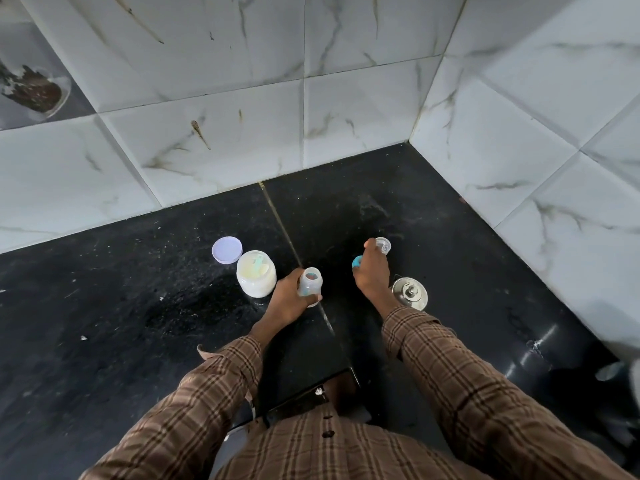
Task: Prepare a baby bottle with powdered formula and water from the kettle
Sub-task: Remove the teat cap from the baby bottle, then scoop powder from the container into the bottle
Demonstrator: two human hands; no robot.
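My left hand [289, 299] grips a clear baby bottle [310, 282] that stands upright and uncapped on the black counter [138, 306]. My right hand [372, 271] holds the bottle's teal ring with teat [357, 262] just above the counter, further back and to the right. A clear cap [383, 244] rests right beyond its fingers. Left of the bottle stands an open formula jar [256, 273] with pale powder and a green scoop inside. Its white lid [227, 250] lies behind it. The steel kettle [409, 293], lid on, stands right of my right wrist.
White marble-look tiled walls [311, 116] close the counter at the back and on the right, forming a corner. The counter's front edge runs just below my forearms. A glossy dark object [540, 355] lies at the far right.
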